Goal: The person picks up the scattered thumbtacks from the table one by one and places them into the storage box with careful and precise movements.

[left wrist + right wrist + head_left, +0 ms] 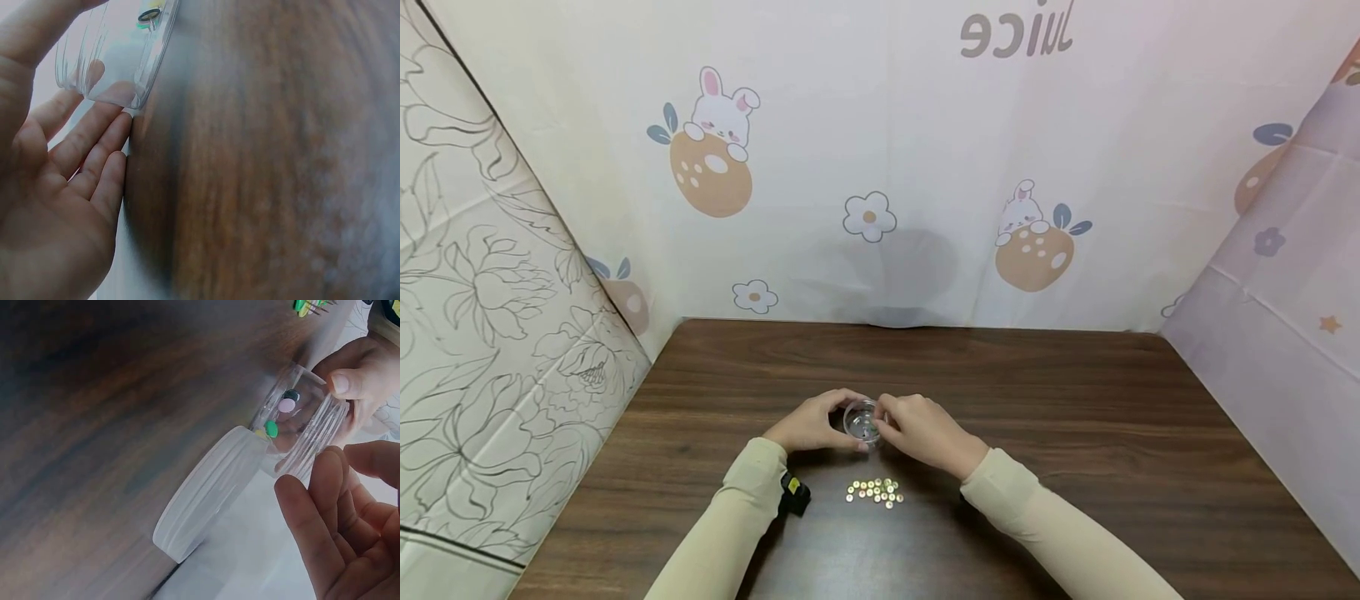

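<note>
Dark wood-grain counter (1060,408) at 6 o'clock, kinda shiny at the near edge. Pale backdrop (880,125) at 12 has cartoon bunnies (721,117) and backwards "Juice" lettering (1018,33). Line-drawn flower panel (482,275) at 9, more pale fabric (1285,308) at 3.

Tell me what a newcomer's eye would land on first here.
Probably the cartoon rabbits printed on the backdrop behind the dark table. Next, likely the cluster of gold-looking tacks on the tabletop, and just beyond it the clear jar, gripped by the left hand, with coloured tacks inside.
</note>
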`<act>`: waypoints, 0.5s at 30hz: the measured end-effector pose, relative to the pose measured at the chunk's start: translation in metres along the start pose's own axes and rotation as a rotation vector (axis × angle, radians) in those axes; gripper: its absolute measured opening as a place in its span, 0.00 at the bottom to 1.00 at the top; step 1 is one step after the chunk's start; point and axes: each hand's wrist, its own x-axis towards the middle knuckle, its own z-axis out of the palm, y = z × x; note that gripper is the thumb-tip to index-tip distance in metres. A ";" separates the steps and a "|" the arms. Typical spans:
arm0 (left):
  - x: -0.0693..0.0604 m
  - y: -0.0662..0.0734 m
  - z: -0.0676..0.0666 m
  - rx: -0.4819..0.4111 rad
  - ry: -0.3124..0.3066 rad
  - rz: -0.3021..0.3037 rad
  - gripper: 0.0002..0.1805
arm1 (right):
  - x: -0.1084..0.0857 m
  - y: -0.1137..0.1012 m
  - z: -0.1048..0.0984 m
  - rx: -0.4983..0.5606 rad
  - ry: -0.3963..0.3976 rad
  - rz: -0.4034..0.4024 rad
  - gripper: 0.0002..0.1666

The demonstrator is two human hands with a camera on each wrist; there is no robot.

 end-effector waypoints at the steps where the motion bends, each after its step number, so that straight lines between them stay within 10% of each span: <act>1: 0.000 0.000 0.000 0.004 0.000 0.001 0.38 | -0.001 0.000 0.000 0.001 -0.003 0.000 0.04; 15: 0.000 0.000 0.000 0.003 0.007 0.019 0.38 | -0.022 -0.007 -0.005 -0.027 -0.008 -0.070 0.04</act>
